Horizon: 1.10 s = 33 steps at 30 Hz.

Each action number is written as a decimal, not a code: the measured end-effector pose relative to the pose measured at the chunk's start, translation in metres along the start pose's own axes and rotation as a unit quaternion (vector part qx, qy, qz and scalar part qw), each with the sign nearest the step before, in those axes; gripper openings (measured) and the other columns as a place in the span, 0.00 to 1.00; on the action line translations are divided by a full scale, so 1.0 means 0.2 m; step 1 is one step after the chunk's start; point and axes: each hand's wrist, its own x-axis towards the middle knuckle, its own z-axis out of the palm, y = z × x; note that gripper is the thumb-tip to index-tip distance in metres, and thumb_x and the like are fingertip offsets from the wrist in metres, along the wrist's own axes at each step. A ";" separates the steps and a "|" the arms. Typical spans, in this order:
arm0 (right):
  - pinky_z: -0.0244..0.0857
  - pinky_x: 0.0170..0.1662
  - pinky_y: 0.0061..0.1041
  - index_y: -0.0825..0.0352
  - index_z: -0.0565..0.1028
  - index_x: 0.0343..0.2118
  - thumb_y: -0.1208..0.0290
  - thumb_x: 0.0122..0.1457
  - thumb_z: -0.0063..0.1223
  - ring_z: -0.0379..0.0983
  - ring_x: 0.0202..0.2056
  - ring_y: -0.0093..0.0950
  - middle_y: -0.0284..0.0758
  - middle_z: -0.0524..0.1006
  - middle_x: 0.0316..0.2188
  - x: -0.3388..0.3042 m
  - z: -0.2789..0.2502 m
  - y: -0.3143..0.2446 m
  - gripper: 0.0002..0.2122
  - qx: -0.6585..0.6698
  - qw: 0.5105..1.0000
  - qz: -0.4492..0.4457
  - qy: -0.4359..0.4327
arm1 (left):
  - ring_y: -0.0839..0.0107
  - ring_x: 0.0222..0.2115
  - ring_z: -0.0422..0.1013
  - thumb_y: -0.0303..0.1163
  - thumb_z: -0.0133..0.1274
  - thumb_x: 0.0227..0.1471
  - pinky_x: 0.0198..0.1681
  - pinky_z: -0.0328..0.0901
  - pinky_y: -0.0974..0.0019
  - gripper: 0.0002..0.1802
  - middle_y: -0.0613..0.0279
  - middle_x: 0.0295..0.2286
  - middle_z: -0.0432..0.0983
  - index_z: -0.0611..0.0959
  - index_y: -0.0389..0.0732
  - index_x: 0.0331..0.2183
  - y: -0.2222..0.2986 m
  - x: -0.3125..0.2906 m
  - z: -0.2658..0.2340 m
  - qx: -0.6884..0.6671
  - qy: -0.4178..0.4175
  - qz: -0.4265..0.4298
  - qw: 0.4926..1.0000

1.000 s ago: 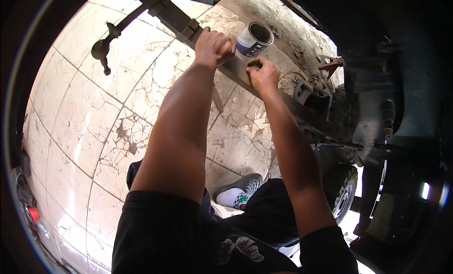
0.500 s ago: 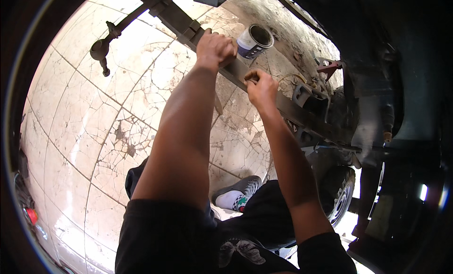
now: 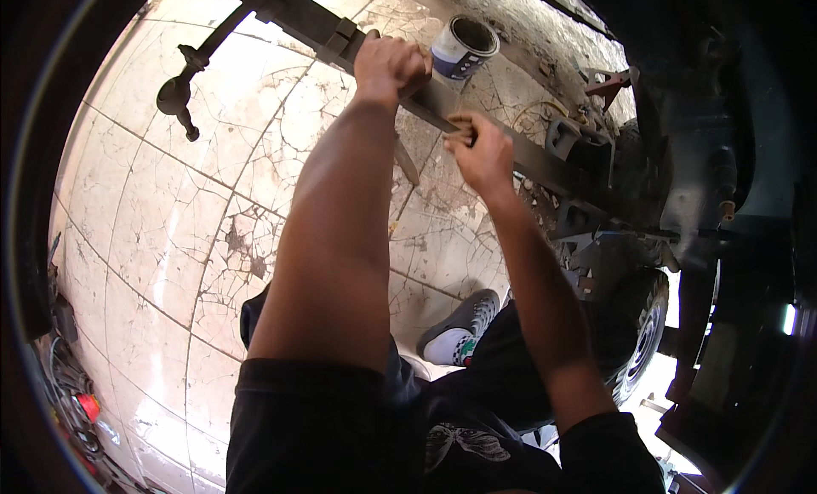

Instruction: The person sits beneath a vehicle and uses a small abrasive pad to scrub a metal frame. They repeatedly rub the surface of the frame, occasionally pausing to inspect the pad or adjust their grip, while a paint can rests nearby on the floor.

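A long dark metal beam point(image 3: 532, 162) runs from the upper left down to the right. My left hand point(image 3: 393, 67) is closed over its upper stretch, knuckles up; the undersides of the fingers are hidden. Further down the beam my right hand point(image 3: 485, 154) is closed in a pinch at its near edge. Something brownish and thin shows at those fingertips, too small to name. Below my left hand a narrow brownish strip point(image 3: 406, 162) hangs or lies; I cannot tell which. A ball-ended rod point(image 3: 174, 94) sticks out from the beam's upper left end.
A white and blue open can point(image 3: 466, 47) stands beyond the beam. A reddish stand point(image 3: 606, 87) and dark metal parts are at the right, with a tyre point(image 3: 642, 341) below them. Cracked floor tiles point(image 3: 170, 230) spread out at the left. My shoe point(image 3: 459, 324) is below the beam.
My right hand has shifted slightly right along the beam and its fingers have turned. My left hand stays at its place on the beam. The whole view has shifted a little.
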 end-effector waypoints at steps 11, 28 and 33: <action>0.74 0.48 0.26 0.61 0.82 0.48 0.73 0.56 0.69 0.83 0.40 0.25 0.33 0.87 0.38 -1.25 0.90 0.25 0.16 0.166 0.929 0.328 0.034 | 0.49 0.39 0.81 0.54 0.40 0.62 0.50 0.72 0.54 0.31 0.48 0.32 0.85 0.91 0.43 0.31 0.05 -0.03 -0.01 0.063 -0.003 -0.057 0.996; 0.77 0.39 0.22 0.74 0.78 0.51 0.71 0.64 0.63 0.83 0.32 0.24 0.38 0.83 0.33 -0.78 0.58 -0.12 0.16 0.597 0.788 0.149 -0.007 | 0.55 0.47 0.79 0.44 0.61 0.60 0.54 0.70 0.58 0.22 0.51 0.47 0.83 0.84 0.39 0.50 0.43 -0.96 -0.91 -0.015 -0.272 0.093 0.958; 0.78 0.40 0.22 0.72 0.79 0.49 0.73 0.62 0.64 0.82 0.36 0.23 0.35 0.82 0.36 -0.76 0.29 -0.36 0.15 0.678 0.724 0.121 -0.019 | 0.56 0.47 0.80 0.36 0.67 0.56 0.51 0.73 0.57 0.29 0.44 0.47 0.82 0.80 0.32 0.55 0.34 -1.16 -0.95 -0.004 -0.193 -0.017 0.981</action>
